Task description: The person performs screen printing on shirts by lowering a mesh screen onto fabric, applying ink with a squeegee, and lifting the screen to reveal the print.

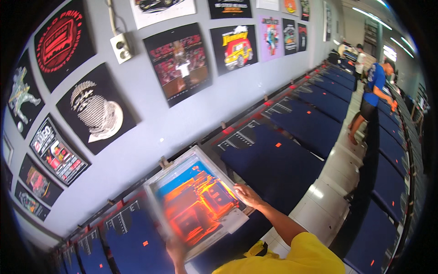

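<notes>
Printing screen, orange-inked, blurred: left hand grip closed on near edge, right hand on side rail; fingers partly hidden.

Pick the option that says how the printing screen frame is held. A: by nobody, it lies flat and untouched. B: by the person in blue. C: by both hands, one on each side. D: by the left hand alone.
C: the left hand grips the near-left edge of the screen frame and the right hand holds its right edge, above the dark blue shirts.
</notes>
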